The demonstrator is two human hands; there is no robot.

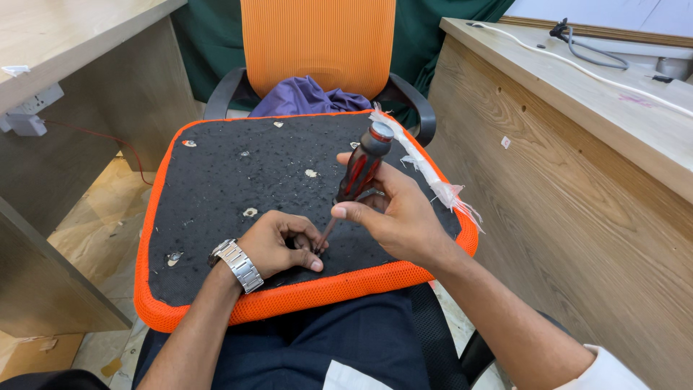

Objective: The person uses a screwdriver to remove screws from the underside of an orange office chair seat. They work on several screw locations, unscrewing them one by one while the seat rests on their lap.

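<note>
Right hand (401, 217) grasps red-black screwdriver (361, 170), tip on upturned chair seat pad (216, 180); left hand (278, 245) curled, fingertips pinching beside tip.

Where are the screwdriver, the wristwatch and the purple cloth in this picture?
screwdriver (362, 167): head view, on its red and black handle.
wristwatch (238, 263): head view, on the metal band.
purple cloth (307, 97): head view, on its crumpled middle.
</note>
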